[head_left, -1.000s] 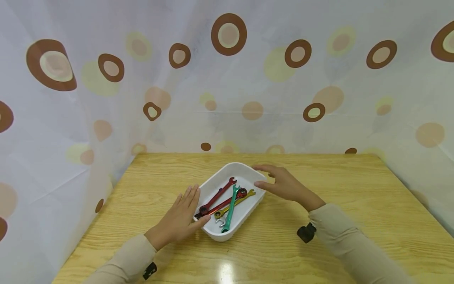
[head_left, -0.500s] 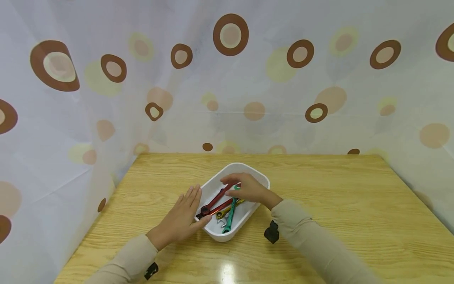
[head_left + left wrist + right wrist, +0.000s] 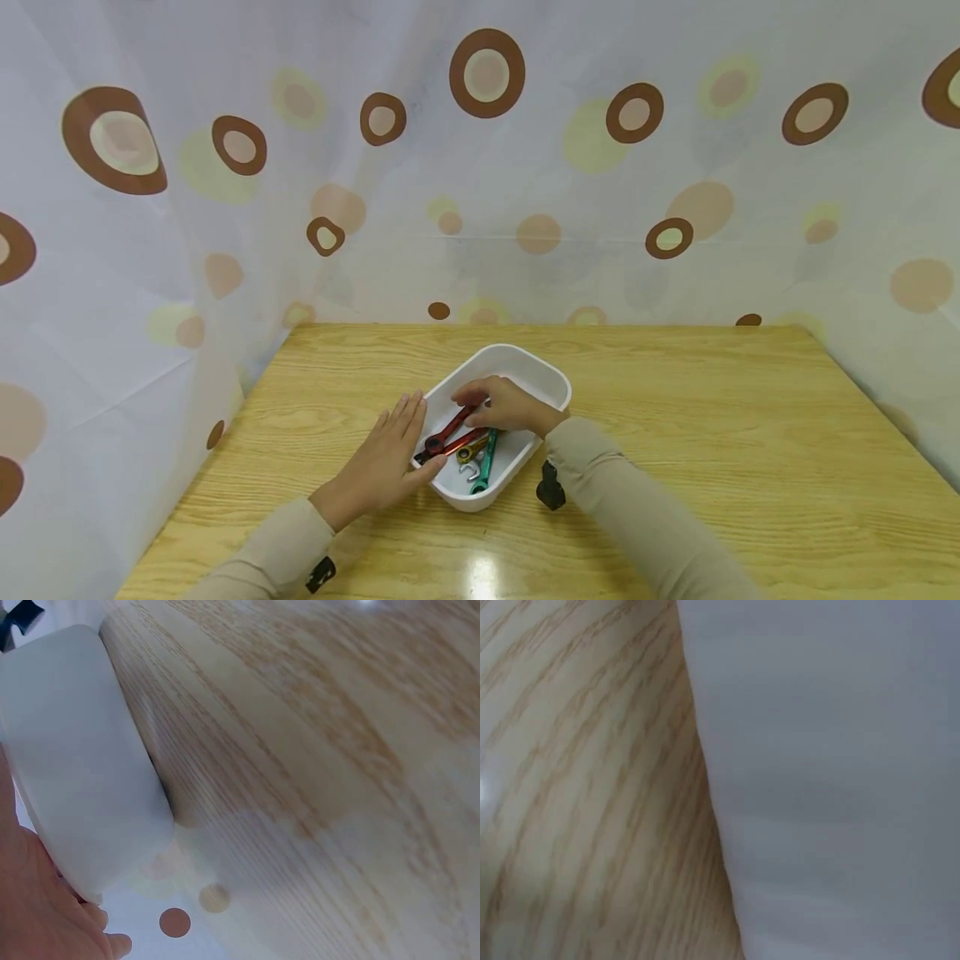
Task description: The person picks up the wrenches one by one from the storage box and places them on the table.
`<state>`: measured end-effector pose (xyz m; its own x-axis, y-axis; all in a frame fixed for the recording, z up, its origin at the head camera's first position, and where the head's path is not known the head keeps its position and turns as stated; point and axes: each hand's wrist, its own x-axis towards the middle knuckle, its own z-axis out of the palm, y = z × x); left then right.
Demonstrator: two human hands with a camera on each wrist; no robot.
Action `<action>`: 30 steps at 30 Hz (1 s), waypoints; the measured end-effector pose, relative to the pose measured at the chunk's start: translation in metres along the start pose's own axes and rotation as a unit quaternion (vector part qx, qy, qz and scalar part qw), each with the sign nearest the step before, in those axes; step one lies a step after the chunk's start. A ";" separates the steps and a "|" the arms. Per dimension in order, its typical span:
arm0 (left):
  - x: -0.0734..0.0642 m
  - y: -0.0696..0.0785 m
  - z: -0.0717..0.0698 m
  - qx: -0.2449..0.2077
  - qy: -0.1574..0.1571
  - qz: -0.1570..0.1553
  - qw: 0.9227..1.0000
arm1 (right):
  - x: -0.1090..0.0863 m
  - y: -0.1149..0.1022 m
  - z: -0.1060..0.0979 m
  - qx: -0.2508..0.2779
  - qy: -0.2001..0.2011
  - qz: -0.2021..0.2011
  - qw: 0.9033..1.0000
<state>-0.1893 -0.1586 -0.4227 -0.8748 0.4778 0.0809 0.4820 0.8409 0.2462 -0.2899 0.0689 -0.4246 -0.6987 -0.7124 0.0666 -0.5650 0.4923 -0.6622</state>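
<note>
A white plastic box (image 3: 551,385) holds several combination wrenches: a red wrench (image 3: 442,435), a second red wrench (image 3: 465,439), a yellow wrench (image 3: 468,452), a green wrench (image 3: 486,467) and a silver open wrench end (image 3: 469,472). My left hand (image 3: 382,462) lies with straight fingers along the left rim, its thumb over the near left corner. Inside the box, my right hand (image 3: 506,406) is over the wrenches, with thumb and fingers apart on either side of the upper red wrench's far part. It covers the far ends of the wrenches.
The box stands on a wood-grain table (image 3: 675,400). Behind and beside the table hangs a white curtain (image 3: 480,183) with brown and yellow circles. The right wrist view is largely filled by the box's white outer wall (image 3: 832,780).
My right hand has moved left from the box's right rim and down among the wrenches. My left hand stays at the left rim, and the wrenches lie as before.
</note>
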 end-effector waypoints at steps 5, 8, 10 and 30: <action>0.000 0.000 0.000 -0.002 0.000 0.001 1.000 | 0.005 0.000 0.008 -0.026 0.001 0.010 1.000; 0.000 0.000 0.000 -0.002 0.001 0.001 1.000 | 0.007 0.000 0.011 -0.046 0.001 0.017 0.999; -0.001 0.000 0.000 0.000 0.001 0.001 1.000 | 0.008 -0.001 0.012 -0.061 0.001 0.020 0.998; -0.001 0.002 -0.001 0.004 0.005 0.002 1.000 | 0.012 -0.001 0.017 -0.064 -0.017 0.050 0.997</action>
<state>-0.1877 -0.1580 -0.4215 -0.8735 0.4783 0.0910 0.4854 0.8411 0.2384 -0.2896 0.0513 -0.4359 -0.7398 -0.6725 -0.0221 -0.5466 0.6197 -0.5632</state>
